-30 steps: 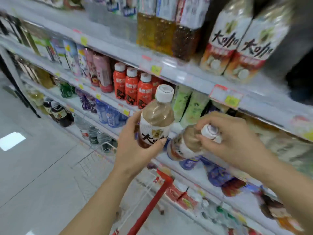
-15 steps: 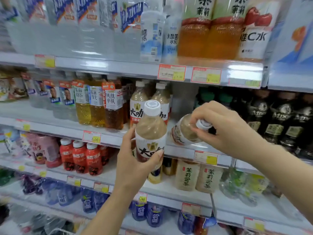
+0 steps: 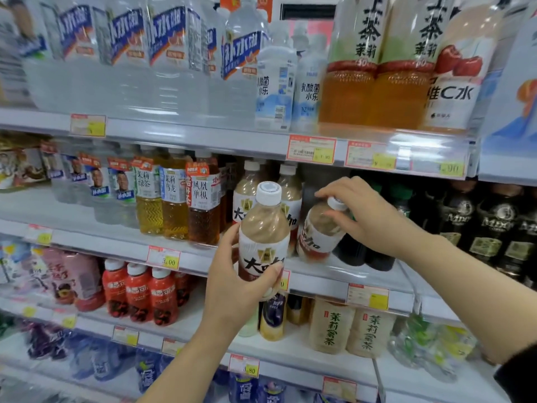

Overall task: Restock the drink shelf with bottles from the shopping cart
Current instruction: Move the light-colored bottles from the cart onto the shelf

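Head view | right hand (image 3: 366,216) pinches white cap of tilted beige plastic milk-tea bottle (image 3: 318,232), base aimed into grey metal shelf (image 3: 319,279) gap beside matching bottles (image 3: 247,196) | left hand (image 3: 232,289) clasps second such bottle (image 3: 264,228) upright, in front of the shelf, likely next

The left hand (image 3: 241,289) reaches up from below, fingers (image 3: 273,276) and thumb wrapped round a bottle (image 3: 263,228). The right hand (image 3: 369,219), forearm extended from the right, pinches a second bottle (image 3: 318,228) by its cap.
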`<action>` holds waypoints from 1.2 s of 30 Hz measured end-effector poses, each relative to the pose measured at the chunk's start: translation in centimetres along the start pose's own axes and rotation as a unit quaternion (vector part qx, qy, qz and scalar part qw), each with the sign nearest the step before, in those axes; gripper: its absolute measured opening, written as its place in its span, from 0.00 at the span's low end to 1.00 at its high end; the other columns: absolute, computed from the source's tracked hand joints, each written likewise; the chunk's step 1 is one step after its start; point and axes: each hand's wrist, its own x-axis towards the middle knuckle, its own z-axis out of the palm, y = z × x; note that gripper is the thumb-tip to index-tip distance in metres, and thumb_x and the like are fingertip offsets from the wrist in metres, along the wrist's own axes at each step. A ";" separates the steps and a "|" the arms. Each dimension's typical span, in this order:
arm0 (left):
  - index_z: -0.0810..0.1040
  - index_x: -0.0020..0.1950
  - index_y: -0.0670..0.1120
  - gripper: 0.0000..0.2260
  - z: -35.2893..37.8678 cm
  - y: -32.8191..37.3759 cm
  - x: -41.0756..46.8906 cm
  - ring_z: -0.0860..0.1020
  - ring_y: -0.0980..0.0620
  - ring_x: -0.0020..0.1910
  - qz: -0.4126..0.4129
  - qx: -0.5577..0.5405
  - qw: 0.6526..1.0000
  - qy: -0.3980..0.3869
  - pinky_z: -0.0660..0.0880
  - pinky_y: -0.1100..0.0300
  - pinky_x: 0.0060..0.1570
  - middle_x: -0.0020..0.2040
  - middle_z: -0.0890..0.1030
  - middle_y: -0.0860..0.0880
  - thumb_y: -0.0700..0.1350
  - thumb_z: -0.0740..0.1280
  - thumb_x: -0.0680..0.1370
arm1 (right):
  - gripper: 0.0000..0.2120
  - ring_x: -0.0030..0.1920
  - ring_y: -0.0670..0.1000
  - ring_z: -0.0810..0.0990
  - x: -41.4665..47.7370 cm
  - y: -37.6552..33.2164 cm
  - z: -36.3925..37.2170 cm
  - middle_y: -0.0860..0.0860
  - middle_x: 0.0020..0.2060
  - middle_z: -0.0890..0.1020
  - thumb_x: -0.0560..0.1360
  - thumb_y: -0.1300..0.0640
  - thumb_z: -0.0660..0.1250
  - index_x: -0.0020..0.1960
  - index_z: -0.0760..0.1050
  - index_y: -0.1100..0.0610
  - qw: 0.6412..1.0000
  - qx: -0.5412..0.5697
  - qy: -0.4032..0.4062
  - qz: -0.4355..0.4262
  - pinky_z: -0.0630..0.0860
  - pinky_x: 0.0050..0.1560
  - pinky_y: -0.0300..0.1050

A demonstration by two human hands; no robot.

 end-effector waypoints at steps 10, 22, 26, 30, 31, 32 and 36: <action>0.66 0.62 0.63 0.32 0.1 -0.8 1.5 0.75 0.69 0.53 -0.030 -0.007 0.999 -0.013 0.73 0.74 0.48 0.57 0.76 0.63 0.42 0.77 0.66 | 0.20 0.66 0.60 0.68 5.1 1.2 4.8 0.59 0.66 0.71 0.77 0.66 0.59 0.68 0.67 0.60 0.941 0.161 0.185 0.235 0.65 0.66 0.48; 0.67 0.66 0.56 0.33 -0.6 -1.2 2.2 0.75 0.69 0.53 -0.028 -0.005 0.999 -0.017 0.72 0.74 0.49 0.54 0.76 0.65 0.39 0.76 0.66 | 0.42 0.69 0.53 0.66 0.0 -0.9 12.6 0.54 0.69 0.67 0.70 0.66 0.69 0.76 0.49 0.55 0.886 0.248 0.198 0.337 0.63 0.71 0.50; 0.67 0.66 0.56 0.33 -0.7 -0.9 2.3 0.75 0.68 0.54 -0.026 0.000 0.999 -0.024 0.73 0.74 0.49 0.54 0.76 0.67 0.39 0.76 0.67 | 0.44 0.66 0.60 0.68 1.5 0.3 13.0 0.61 0.67 0.66 0.71 0.67 0.68 0.76 0.43 0.59 0.876 0.230 0.141 0.400 0.68 0.65 0.55; 0.67 0.67 0.56 0.33 -0.9 -0.8 2.1 0.75 0.68 0.54 -0.035 -0.002 0.999 -0.026 0.73 0.73 0.49 0.53 0.76 0.69 0.40 0.76 0.66 | 0.41 0.69 0.63 0.63 3.6 1.2 12.9 0.64 0.69 0.62 0.72 0.68 0.66 0.75 0.44 0.62 0.851 0.229 0.129 0.454 0.64 0.67 0.54; 0.67 0.67 0.57 0.33 -1.0 -0.7 2.1 0.75 0.67 0.54 -0.036 0.000 0.999 -0.026 0.74 0.72 0.50 0.54 0.76 0.68 0.40 0.76 0.66 | 0.40 0.69 0.63 0.63 4.0 1.5 13.0 0.64 0.69 0.62 0.72 0.68 0.66 0.75 0.45 0.62 0.848 0.226 0.128 0.463 0.64 0.67 0.54; 0.67 0.66 0.58 0.33 -1.1 -0.7 2.0 0.75 0.67 0.54 -0.037 0.003 0.999 -0.025 0.74 0.71 0.51 0.54 0.77 0.67 0.41 0.76 0.66 | 0.40 0.69 0.63 0.64 4.4 1.9 13.1 0.64 0.69 0.63 0.72 0.68 0.66 0.75 0.45 0.62 0.845 0.223 0.128 0.469 0.64 0.67 0.54; 0.67 0.60 0.64 0.31 -1.5 -0.7 2.0 0.77 0.67 0.52 -0.043 0.010 0.999 -0.020 0.75 0.72 0.47 0.52 0.78 0.67 0.40 0.76 0.66 | 0.39 0.68 0.64 0.66 5.6 3.3 13.8 0.65 0.68 0.65 0.72 0.67 0.65 0.75 0.45 0.61 0.837 0.223 0.124 0.484 0.65 0.66 0.55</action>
